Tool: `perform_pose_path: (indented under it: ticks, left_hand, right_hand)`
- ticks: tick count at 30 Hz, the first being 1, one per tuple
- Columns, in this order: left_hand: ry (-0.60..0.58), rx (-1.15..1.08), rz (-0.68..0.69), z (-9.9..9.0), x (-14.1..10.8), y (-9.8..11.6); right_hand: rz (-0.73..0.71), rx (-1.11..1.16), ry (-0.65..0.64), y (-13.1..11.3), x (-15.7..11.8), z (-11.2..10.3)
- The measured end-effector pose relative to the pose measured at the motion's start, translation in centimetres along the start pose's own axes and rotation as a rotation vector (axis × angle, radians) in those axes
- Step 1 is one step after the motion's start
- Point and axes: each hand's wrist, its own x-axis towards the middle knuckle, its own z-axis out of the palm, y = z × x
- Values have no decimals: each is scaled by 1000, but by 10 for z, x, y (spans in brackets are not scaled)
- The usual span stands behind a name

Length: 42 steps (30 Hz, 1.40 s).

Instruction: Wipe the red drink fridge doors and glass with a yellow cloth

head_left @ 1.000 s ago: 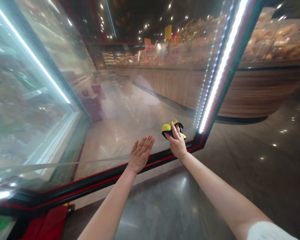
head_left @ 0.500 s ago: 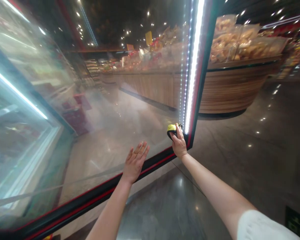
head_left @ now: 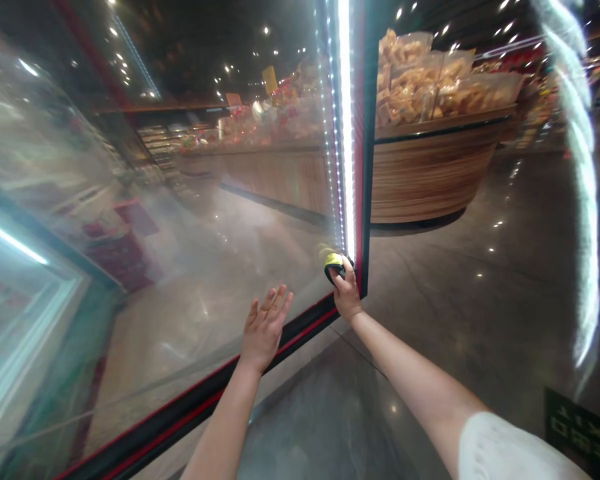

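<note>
A glass door [head_left: 220, 247] with a black-and-red frame stands swung out before me. Near its lower right corner, my right hand [head_left: 347, 293] is closed around a small yellow-and-black pad [head_left: 334, 261], held against the glass; its exact kind I cannot make out. Farther left, my left hand [head_left: 264, 330] lies open, fingers spread, by the glass just above the bottom frame [head_left: 180, 408]. Whether its palm fully touches the pane I cannot tell. A bright light strip [head_left: 347, 133] runs up the door's right side, above my right hand.
A wood-panelled display counter [head_left: 430, 183] with bagged snacks [head_left: 410, 87] stands beyond the door. Behind the glass at left is a lit cabinet [head_left: 25, 347]. Shiny grey floor [head_left: 430, 287] spreads at right, with a dark green sign [head_left: 583, 427] low down. A light streak crosses the right side.
The scene has shifted left in my view, and the dark sign shows more. My right hand stays near the door's corner with the pad; my left hand stays open by the glass.
</note>
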Motion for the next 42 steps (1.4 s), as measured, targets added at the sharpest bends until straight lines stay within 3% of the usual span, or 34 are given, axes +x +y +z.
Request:
perform_pose_path:
  ticks: [4, 9, 11, 16, 20, 23, 26, 28, 31, 35, 38, 42]
  left_hand:
    - [-5, 17, -5, 3, 2, 1]
    - [-20, 9, -36, -2, 9, 2]
    - [-18, -1, -44, -5, 14, 2]
    - [28, 16, -45, -13, 23, -1]
    - [45, 51, -59, -17, 26, -3]
    - [48, 52, -72, -22, 26, -5]
    - [43, 47, -69, -26, 24, -8]
    - [40, 40, -66, -28, 23, -11]
    - [34, 32, -68, -31, 18, -16]
    - [17, 43, -75, -35, 7, -22]
    - [-4, 55, -85, -36, -2, -25]
    - [-35, 57, -106, -36, -10, -28]
  right_hand:
    - [-2, 14, 9, 1, -5, -3]
    - [-22, 86, 92, -27, 55, -8]
    - [-11, 84, 120, -38, 67, -6]
    - [-118, 39, 23, -28, 37, -5]
    - [-33, 63, 99, -15, 35, -10]
    - [18, 89, 140, -32, 60, -10]
    - [-33, 52, 64, -58, 70, -5]
    - [-109, 29, -17, -65, 61, -3]
    - [-157, -3, -54, -53, 40, -5]
    - [-7, -6, 131, -35, 39, -4]
    - [74, -5, 194, -50, 48, 9]
    - [-72, -34, 17, -77, 34, 24]
